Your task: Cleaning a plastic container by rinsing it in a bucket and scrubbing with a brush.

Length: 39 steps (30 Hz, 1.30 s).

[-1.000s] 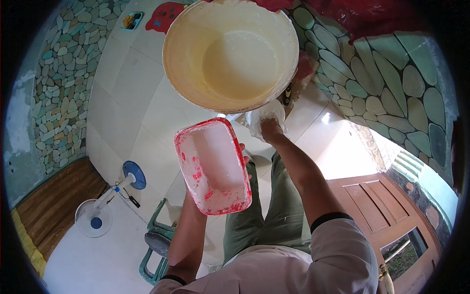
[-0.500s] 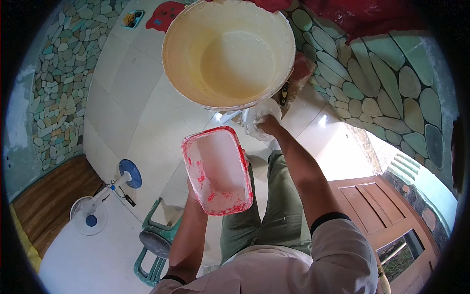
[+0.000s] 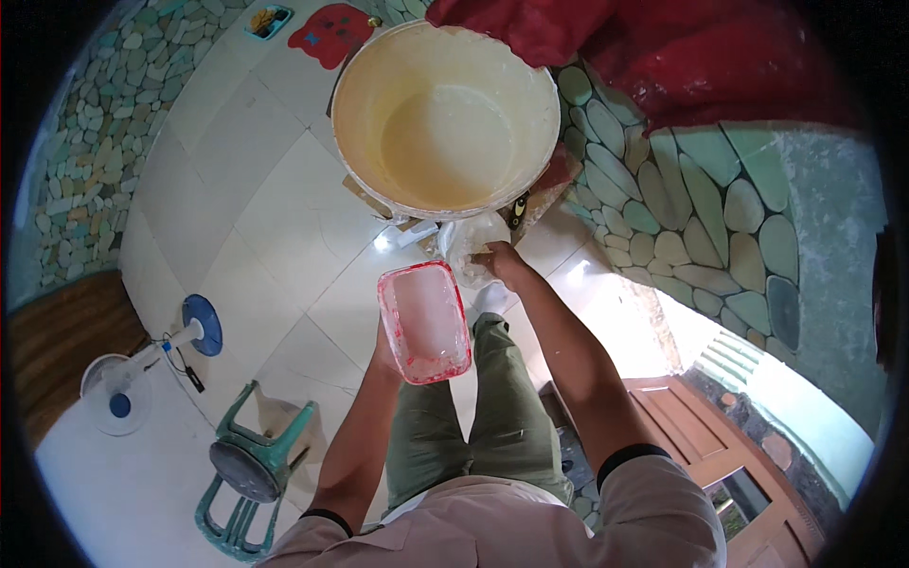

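Observation:
My left hand (image 3: 383, 356) grips the side of a rectangular red tub (image 3: 426, 312), most of its fingers hidden behind it. Its rim is red, and pale paint-like residue coats the inside. My right hand (image 3: 504, 263) is closed on a translucent, whitish plastic container (image 3: 464, 248), smeared and cloudy. That container is just below the near rim of a large round bucket (image 3: 362, 114). Cream-coloured residue lines the bucket's walls, with a pale layer at the bottom; whether that layer is liquid I cannot tell.
Red cloth (image 3: 701, 66) hangs at the upper right before a stone-patterned surface (image 3: 663, 189). A green plastic chair (image 3: 284, 440) and a white-and-blue fan (image 3: 118, 402) are at left. A wooden door (image 3: 682, 426) is at lower right. A red mat (image 3: 329, 36) lies beyond on the tiles.
The red tub looks smaller and lower, farther from my head. My right hand still grips the plastic container by the bucket. The whole view has shifted, with more red cloth showing.

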Each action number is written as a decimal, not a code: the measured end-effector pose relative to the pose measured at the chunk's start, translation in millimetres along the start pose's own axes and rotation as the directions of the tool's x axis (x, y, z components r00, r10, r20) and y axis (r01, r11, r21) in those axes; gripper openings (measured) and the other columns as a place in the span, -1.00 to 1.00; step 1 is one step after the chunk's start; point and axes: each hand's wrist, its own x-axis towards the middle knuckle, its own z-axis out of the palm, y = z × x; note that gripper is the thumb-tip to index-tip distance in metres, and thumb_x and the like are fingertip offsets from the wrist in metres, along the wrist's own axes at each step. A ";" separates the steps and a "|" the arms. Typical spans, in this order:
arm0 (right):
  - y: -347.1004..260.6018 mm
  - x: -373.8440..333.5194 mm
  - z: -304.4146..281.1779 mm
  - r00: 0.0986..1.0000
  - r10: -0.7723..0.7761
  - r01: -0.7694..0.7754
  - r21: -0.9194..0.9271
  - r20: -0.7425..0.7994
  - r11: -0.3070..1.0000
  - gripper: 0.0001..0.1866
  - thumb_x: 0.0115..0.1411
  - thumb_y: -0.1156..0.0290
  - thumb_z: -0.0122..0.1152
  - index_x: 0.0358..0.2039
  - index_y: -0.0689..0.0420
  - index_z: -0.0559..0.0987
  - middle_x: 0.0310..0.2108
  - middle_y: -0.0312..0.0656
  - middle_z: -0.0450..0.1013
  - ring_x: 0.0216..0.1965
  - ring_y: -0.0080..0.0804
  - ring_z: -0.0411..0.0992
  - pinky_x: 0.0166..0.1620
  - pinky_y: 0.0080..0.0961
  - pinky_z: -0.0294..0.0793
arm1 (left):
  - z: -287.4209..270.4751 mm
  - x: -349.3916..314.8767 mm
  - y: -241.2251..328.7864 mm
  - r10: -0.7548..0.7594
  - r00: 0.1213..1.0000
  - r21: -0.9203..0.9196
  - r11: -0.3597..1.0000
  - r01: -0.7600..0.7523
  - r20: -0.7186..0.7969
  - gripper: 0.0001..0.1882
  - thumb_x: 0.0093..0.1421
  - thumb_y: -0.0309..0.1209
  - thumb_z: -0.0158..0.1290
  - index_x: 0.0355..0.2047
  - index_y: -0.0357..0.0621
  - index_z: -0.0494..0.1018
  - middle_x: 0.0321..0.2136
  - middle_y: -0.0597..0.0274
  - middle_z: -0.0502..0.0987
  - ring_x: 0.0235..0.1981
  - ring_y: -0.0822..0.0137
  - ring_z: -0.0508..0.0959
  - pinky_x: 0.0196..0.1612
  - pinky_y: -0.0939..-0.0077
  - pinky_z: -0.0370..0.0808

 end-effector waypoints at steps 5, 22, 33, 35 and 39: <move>-46.6 -45.1 -7.9 0.987 0.032 -0.031 -0.008 0.157 0.999 -0.65 0.06 0.44 0.28 -0.12 0.27 0.50 -0.30 -0.20 0.50 -0.29 -0.44 0.42 -0.21 -0.48 0.39 | 25.8 16.3 -5.7 -0.029 0.999 -0.187 0.982 0.025 -0.018 -0.43 0.26 0.09 -0.13 0.11 -0.02 0.32 -0.03 0.24 0.48 -0.09 0.25 0.53 -0.04 0.18 0.51; -141.8 -182.7 20.9 0.974 -0.170 0.216 -0.378 0.150 0.900 -0.68 0.05 0.42 0.28 -0.21 0.32 0.53 -0.32 -0.08 0.52 -0.29 -0.42 0.46 -0.21 -0.46 0.42 | 55.8 39.9 -30.6 -0.125 0.963 -0.234 0.955 0.182 0.240 -0.21 0.16 0.32 -0.24 0.26 0.12 0.16 0.17 0.19 0.31 0.16 0.13 0.35 0.20 -0.09 0.23; -176.7 -250.3 51.9 0.896 -0.444 0.312 -0.703 -0.005 0.639 -0.66 -0.06 0.35 0.27 -0.26 0.24 0.56 -0.28 0.11 0.51 -0.20 0.00 0.49 -0.11 -0.22 0.45 | 129.8 -32.0 6.2 -0.147 0.970 -0.255 0.947 0.194 0.193 -0.25 0.17 0.32 -0.26 0.22 0.18 0.22 0.16 0.28 0.32 0.14 0.15 0.36 0.17 -0.10 0.23; -189.5 -265.1 57.1 0.904 -0.427 0.299 -0.756 0.028 0.583 -0.62 -0.05 0.43 0.12 -0.15 0.21 0.54 -0.17 0.10 0.49 -0.09 0.03 0.45 -0.01 -0.20 0.42 | 138.9 -39.8 15.3 -0.109 0.974 -0.243 0.957 0.158 0.201 -0.22 0.16 0.33 -0.26 0.24 0.16 0.18 0.19 0.25 0.29 0.18 0.13 0.32 0.20 -0.14 0.20; -189.4 -273.5 58.7 0.818 -0.575 0.393 -0.725 -0.005 0.565 -0.68 -0.06 0.41 0.21 -0.23 0.20 0.56 -0.26 0.11 0.50 -0.17 0.01 0.48 -0.07 -0.19 0.44 | 157.9 -53.2 27.5 -0.081 0.966 -0.197 0.972 0.132 0.246 -0.22 0.16 0.33 -0.26 0.24 0.15 0.18 0.19 0.26 0.30 0.17 0.16 0.33 0.21 -0.12 0.20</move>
